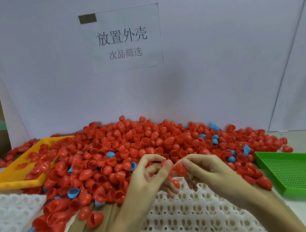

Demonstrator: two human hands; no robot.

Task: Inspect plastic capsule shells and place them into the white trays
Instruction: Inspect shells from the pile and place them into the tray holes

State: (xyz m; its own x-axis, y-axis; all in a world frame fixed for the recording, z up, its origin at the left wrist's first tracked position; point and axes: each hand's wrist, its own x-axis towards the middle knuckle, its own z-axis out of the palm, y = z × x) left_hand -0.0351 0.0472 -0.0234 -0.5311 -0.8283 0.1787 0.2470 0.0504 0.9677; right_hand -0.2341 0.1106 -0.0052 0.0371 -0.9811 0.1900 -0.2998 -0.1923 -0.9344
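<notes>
White holed tray (195,211) nearest, red shells pinched above it.
One red capsule shell (180,169) is gripped by the right hand (206,171), another (165,165) by the left hand (147,175); behind, the shell heap (132,144) is flanked by yellow tray (15,179) and green tray (289,173).

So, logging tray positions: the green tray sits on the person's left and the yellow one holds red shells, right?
Not quite: in the head view the green tray sits on the person's right. The yellow tray, on the left, does hold red shells.
</notes>
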